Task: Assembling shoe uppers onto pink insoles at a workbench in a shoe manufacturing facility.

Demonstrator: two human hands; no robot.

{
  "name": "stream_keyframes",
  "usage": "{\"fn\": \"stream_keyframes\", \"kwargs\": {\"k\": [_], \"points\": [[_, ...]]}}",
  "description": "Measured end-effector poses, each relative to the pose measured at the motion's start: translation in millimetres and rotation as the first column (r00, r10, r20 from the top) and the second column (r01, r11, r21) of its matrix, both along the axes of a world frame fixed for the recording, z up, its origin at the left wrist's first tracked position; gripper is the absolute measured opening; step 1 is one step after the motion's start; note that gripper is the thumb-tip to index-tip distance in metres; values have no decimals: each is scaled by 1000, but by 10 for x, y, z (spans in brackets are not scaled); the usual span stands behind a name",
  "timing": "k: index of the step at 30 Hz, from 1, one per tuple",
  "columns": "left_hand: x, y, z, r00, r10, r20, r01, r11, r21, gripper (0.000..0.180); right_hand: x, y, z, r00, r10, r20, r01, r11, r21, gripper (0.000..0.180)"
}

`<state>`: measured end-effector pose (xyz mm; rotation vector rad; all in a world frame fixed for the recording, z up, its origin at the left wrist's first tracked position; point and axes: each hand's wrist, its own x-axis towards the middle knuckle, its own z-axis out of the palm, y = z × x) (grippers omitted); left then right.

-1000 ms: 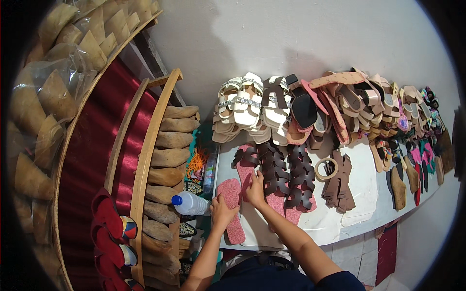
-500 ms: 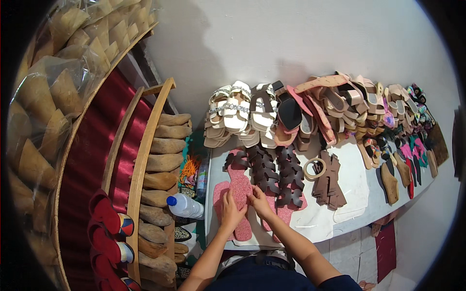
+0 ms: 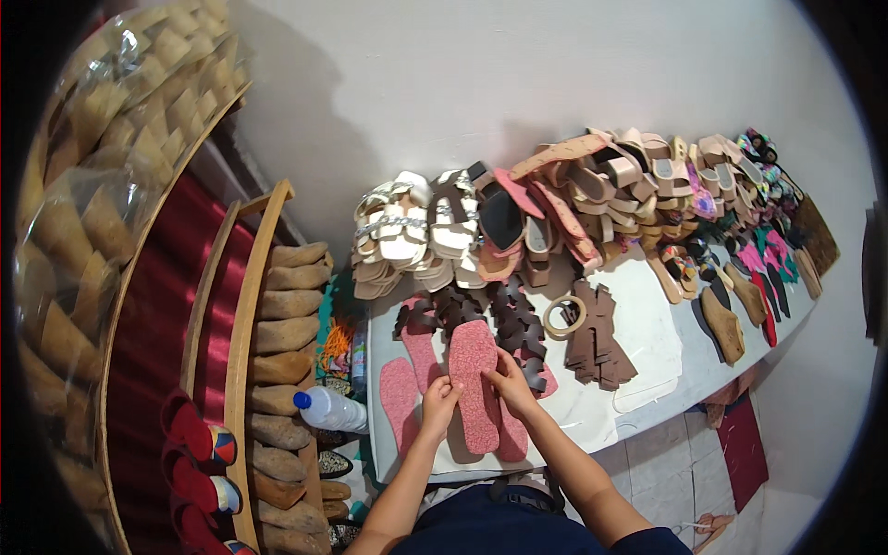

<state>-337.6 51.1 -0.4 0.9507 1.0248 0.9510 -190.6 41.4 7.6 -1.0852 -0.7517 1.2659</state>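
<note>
Currently, the left hand and right hand pinch opposite edges of a pink sole, raised above the counter. Dark straps already lie across soles behind; this one (like the leftmost sole) bears none yet.

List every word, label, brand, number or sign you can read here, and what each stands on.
None can be read.
Held sole: no print shows.
Bottle with blue cap: no legible text.
White sandals: any marks are too small to read.
</note>
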Motion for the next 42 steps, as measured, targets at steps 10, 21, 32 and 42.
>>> {"fn": "stream_keyframes", "kwargs": {"k": [10,21,32,42], "points": [[1017,30,185,927,-155,341,212,968,-136,18,882,-140,149,960,-75,-269,71,997,-24,31],[2272,-137,-167,963,34,268,56,945,-322,17,2052,-323,70,986,142,-91,-155,976,-156,33],[2884,-232,-177,815,24,579,391,716,-579,24,2792,-437,-11,942,333,45,-326,939,-111,32],[2838,-191,-253,979,199,-35,-202,972,-124,22,3014,-254,-379,807,135,575,-46,985,-167,32]]}}
